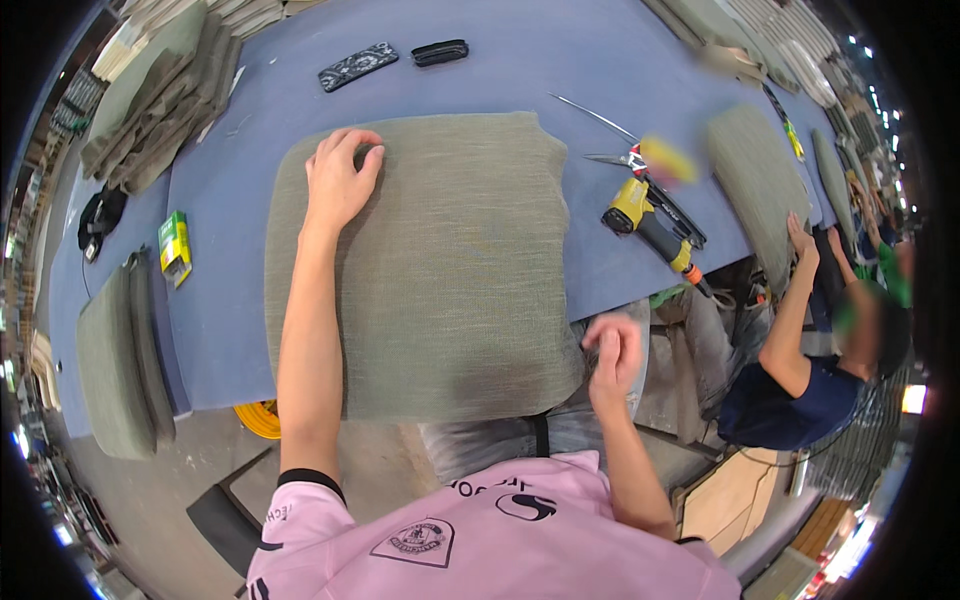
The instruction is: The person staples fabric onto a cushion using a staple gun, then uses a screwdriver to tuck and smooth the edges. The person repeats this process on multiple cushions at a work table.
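A grey-green fabric-covered seat cushion (455, 260) lies in front of me, its near edge reaching past the blue table edge over my lap. My left hand (342, 180) is on its far left corner, fingers bent over the edge and thumb on the fabric. My right hand (614, 362) is just off the near right corner, its fingers curled in and slightly blurred; whether anything is pinched in them is hidden. A yellow and black air stapler (632, 207) lies right of the cushion. Beside it are scissors (612, 160) and a thin metal rod (592, 115).
Stacked fabric covers (160, 90) fill the far left. Finished-looking cushions (120, 350) stand at the left, near a green and yellow box (174, 248). A patterned phone (358, 67) and black case (440, 52) lie at the back. At right, a co-worker (800, 400) touches another cushion (755, 180).
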A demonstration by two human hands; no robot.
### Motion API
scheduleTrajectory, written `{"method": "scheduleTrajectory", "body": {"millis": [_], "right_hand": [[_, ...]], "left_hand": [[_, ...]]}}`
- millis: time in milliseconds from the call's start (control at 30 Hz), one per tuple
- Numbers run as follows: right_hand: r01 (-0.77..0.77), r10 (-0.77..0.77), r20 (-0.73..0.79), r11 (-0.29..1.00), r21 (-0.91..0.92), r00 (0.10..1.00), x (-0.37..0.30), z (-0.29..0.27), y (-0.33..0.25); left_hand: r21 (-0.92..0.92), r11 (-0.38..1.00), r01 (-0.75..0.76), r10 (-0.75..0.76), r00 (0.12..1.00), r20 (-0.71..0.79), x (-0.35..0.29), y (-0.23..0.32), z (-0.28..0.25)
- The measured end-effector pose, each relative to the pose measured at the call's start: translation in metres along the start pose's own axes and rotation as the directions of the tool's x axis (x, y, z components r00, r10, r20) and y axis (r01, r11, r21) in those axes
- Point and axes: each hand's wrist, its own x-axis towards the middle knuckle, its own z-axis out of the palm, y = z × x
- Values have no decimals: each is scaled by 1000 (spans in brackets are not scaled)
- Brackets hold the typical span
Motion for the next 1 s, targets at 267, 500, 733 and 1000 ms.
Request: {"method": "scheduleTrajectory", "body": {"millis": [267,500,733,1000], "right_hand": [[-328,365,45,877,-350,930,-56,-59,2],[63,11,234,950,-305,972,-18,-16,-40],[247,-156,354,941,-231,922,-28,29,-18],[88,-104,345,994,63,933,-4,-18,-63]], "left_hand": [[-151,985,89,-69,989,134,-31,-7,-70],[167,921,352,-350,936,-43,-199,0,-124],[-320,666,674,-716,697,-23,-255,30,-154],[-674,722,158,-380,904,-196,-235,197,-206]]}}
